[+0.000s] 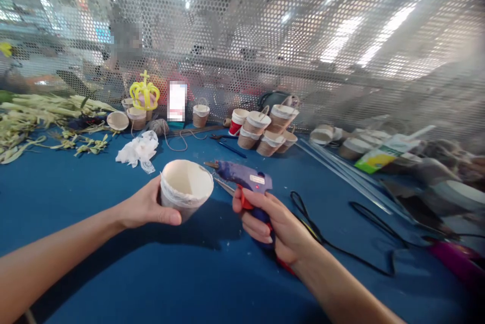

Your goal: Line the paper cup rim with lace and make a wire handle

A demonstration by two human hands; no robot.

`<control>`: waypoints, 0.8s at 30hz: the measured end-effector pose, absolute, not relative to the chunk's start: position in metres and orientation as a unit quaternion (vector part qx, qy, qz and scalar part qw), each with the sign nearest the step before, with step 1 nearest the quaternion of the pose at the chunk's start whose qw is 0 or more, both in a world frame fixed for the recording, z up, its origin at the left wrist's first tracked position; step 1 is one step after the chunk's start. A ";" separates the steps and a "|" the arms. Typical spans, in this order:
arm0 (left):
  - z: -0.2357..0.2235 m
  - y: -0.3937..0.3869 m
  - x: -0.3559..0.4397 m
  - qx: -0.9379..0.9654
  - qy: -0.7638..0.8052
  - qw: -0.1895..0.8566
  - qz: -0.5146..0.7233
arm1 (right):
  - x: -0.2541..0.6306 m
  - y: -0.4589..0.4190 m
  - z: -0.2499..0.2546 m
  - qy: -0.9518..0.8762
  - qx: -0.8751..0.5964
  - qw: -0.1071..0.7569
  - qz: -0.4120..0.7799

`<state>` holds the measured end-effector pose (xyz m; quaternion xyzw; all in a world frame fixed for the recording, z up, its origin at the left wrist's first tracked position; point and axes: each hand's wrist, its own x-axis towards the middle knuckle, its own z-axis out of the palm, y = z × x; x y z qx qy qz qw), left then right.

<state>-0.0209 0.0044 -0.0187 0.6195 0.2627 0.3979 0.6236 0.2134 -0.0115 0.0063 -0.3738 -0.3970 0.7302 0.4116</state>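
Note:
My left hand [151, 205] is closed around the side of a pale cup [184, 201], whose wide mouth tilts toward me. White lace-like trim runs below its rim. In my right hand [275, 218] is a blue glue gun [244, 175] with a red trigger and a small red light. Its nozzle points left, close to the cup's rim but apart from it. Just under the gun shows a pointed metal tip [224, 186]; the rest of that tool is hidden by my hand.
Several small trimmed buckets [257, 124] are stacked at the back. Left lie crumpled white lace [139, 151], twine [159, 126], dried stalks [53, 109] and a yellow crown [144, 95]. Right are clear glue sticks [348, 177], a black cord [341, 253] and a green-yellow packet [390, 153]. Perforated metal mesh [227, 26] stands behind.

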 end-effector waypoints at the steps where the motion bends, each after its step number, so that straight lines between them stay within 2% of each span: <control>1: -0.019 0.004 -0.021 0.615 0.260 0.629 0.399 | 0.213 -0.012 0.005 -0.391 -0.371 0.409 0.737; 7: -0.022 0.003 -0.022 0.598 0.264 0.640 0.404 | 0.211 -0.014 0.004 -0.431 -0.376 0.371 0.732; 18: -0.020 0.005 -0.023 0.610 0.286 0.627 0.391 | 0.214 -0.018 0.016 -0.640 -0.489 0.329 0.493; 21: -0.020 0.005 -0.023 0.617 0.288 0.621 0.387 | 0.217 -0.018 0.020 -0.660 -0.512 0.299 0.461; 24: -0.018 0.004 -0.023 0.624 0.289 0.616 0.384 | 0.221 -0.017 0.023 -0.670 -0.499 0.305 0.456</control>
